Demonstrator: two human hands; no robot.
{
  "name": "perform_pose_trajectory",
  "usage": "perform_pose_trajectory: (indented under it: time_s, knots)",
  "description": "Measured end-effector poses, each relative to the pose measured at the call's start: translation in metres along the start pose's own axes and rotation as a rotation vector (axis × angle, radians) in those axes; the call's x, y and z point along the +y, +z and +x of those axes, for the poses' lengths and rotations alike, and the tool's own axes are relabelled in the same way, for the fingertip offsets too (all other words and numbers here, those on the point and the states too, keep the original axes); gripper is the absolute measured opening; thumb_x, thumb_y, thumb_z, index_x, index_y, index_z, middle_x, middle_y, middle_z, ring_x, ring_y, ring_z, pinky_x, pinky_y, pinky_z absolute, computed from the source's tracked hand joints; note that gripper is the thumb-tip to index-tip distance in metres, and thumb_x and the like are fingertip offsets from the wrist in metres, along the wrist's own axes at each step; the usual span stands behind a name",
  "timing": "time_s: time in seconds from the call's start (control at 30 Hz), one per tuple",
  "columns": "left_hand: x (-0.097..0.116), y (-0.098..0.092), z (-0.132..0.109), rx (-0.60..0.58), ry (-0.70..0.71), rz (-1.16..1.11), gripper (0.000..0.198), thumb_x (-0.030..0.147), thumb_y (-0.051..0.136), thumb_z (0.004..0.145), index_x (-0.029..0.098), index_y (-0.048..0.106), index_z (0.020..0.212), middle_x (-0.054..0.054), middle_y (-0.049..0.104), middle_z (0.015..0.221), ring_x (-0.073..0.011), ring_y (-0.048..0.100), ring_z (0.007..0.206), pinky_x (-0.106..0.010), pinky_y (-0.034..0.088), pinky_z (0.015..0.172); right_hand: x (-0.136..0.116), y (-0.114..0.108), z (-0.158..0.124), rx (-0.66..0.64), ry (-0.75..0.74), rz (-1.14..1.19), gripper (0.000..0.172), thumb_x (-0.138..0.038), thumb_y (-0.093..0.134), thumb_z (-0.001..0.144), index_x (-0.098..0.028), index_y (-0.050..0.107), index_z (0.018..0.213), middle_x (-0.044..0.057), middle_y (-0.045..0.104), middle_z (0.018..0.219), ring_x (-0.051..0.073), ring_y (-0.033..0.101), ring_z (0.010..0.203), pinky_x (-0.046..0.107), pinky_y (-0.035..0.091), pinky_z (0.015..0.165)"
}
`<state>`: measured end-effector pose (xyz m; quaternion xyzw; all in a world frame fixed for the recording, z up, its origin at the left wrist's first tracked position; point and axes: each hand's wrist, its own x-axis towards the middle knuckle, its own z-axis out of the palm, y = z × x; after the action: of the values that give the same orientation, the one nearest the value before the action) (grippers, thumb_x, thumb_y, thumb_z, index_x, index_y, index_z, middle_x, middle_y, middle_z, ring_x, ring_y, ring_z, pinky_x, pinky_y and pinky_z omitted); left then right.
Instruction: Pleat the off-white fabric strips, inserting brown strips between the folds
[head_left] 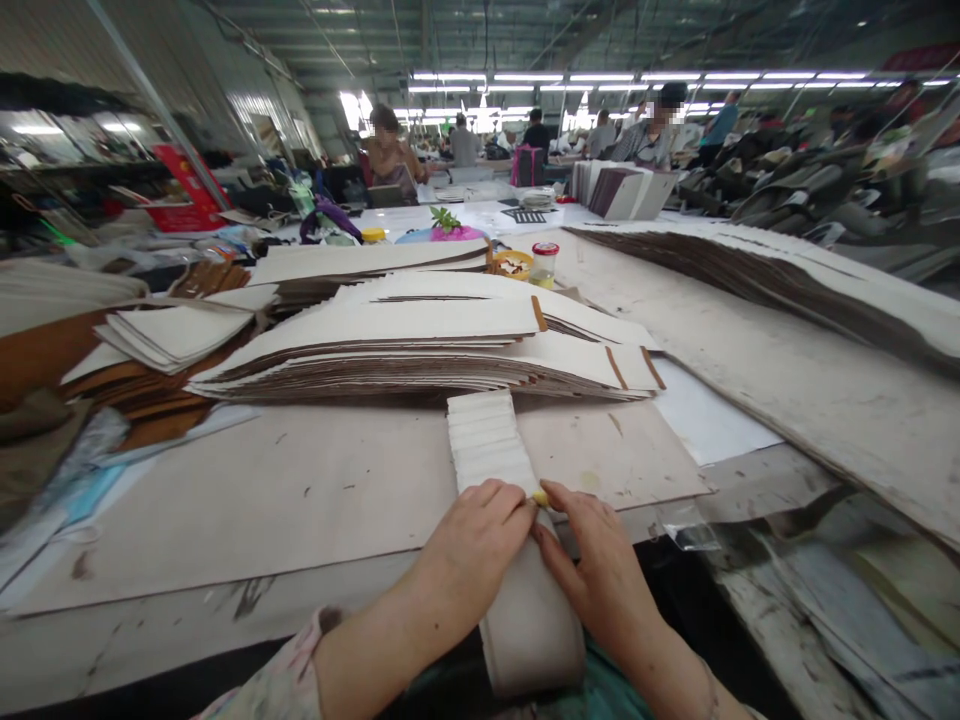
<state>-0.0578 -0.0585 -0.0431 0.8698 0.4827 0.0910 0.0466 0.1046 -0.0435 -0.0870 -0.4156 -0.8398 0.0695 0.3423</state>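
A row of overlapping pale strips (491, 440) lies fanned on the board, its near end curving down over the table edge towards my lap. My left hand (476, 535) rests across the strips, fingers bent and pressed together on them. From the other side my right hand (604, 555) meets it, with index finger and thumb at the strips' right edge. At the right index fingertip is a small yellow thing (540, 497), too small to make out. Just beyond the fanned row lies a thick stack of long white-faced panels (420, 345) with brown undersides and some brown end bands.
Under the strips is a stained beige board (322, 480). Another long panel stack (750, 260) spreads along the right. Brown and white pieces (172, 335) pile up at left. A red-lidded jar (544, 265) and a yellow bowl (513, 264) stand behind. Several people work farther back.
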Motion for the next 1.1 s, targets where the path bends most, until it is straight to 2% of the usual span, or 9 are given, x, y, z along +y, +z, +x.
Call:
perform_pose_trajectory:
  time_s: [0.13,0.23,0.33,0.6,0.7,0.83,0.97,1.1]
  knots:
    - [-0.007,-0.003,-0.005,0.055,-0.075,-0.099,0.013,0.016,0.042,0.087,0.018,0.052,0.096,-0.002,0.054,0.092,-0.0181,0.046,0.088,-0.033,0.039,0.080,-0.006,-0.008,0.006,-0.093,-0.065,-0.057,0.025,-0.018,0.038,0.087,-0.018,0.049,0.110,0.007,0.061,0.094,0.020,0.054,0.087,0.039,0.041,0.079]
    - [-0.012,-0.009,-0.011,0.057,-0.181,-0.163,0.011,0.022,0.047,0.086,0.020,0.052,0.095,-0.002,0.054,0.090,-0.0188,0.046,0.087,-0.034,0.038,0.077,-0.008,-0.013,0.011,-0.146,-0.078,-0.082,0.028,-0.017,0.037,0.087,-0.018,0.050,0.111,0.007,0.060,0.095,0.019,0.054,0.087,0.037,0.040,0.080]
    - [-0.014,-0.012,-0.017,0.051,-0.229,-0.205,0.009,0.022,0.049,0.085,0.020,0.053,0.093,-0.002,0.053,0.090,-0.0191,0.045,0.088,-0.034,0.037,0.077,-0.008,-0.015,0.015,-0.198,-0.081,-0.092,0.030,-0.017,0.040,0.085,-0.020,0.050,0.113,0.006,0.058,0.095,0.019,0.053,0.087,0.037,0.039,0.080]
    - [-0.013,-0.007,-0.019,0.073,-0.199,-0.195,0.013,0.021,0.045,0.087,0.022,0.053,0.097,-0.001,0.053,0.090,-0.0183,0.044,0.089,-0.032,0.035,0.076,-0.010,-0.019,0.020,-0.276,-0.094,-0.098,0.031,-0.015,0.045,0.082,-0.023,0.053,0.110,0.005,0.055,0.093,0.020,0.050,0.086,0.038,0.037,0.080]
    - [-0.013,-0.005,-0.020,0.057,-0.168,-0.099,0.012,0.021,0.043,0.088,0.021,0.054,0.094,-0.001,0.054,0.088,-0.0182,0.044,0.086,-0.032,0.035,0.074,-0.014,-0.019,0.023,-0.246,-0.150,-0.150,0.030,-0.012,0.043,0.082,-0.023,0.054,0.107,0.005,0.056,0.092,0.020,0.050,0.086,0.038,0.035,0.082]
    - [-0.013,-0.004,-0.020,0.049,-0.164,-0.039,0.013,0.020,0.043,0.088,0.019,0.055,0.087,-0.001,0.054,0.086,-0.0179,0.045,0.083,-0.032,0.035,0.072,-0.019,-0.013,0.029,-0.218,-0.214,-0.179,0.018,-0.017,0.040,0.086,-0.019,0.056,0.095,0.005,0.056,0.087,0.020,0.050,0.084,0.037,0.038,0.079]
    - [-0.017,-0.006,-0.024,0.104,-0.247,-0.225,0.010,0.025,0.048,0.086,0.019,0.056,0.087,-0.002,0.053,0.088,-0.0179,0.046,0.086,-0.032,0.037,0.076,-0.022,-0.008,0.031,-0.246,-0.224,-0.083,0.019,-0.021,0.036,0.089,-0.017,0.054,0.096,0.007,0.056,0.089,0.021,0.051,0.084,0.036,0.042,0.075]
    - [-0.024,-0.005,-0.035,0.181,-0.313,-0.487,0.017,0.024,0.061,0.076,0.020,0.056,0.092,-0.002,0.051,0.092,-0.0172,0.046,0.093,-0.029,0.039,0.081,-0.022,-0.009,0.033,-0.319,-0.208,-0.055,0.020,-0.018,0.040,0.086,-0.019,0.052,0.103,0.007,0.055,0.093,0.022,0.050,0.087,0.038,0.042,0.076]
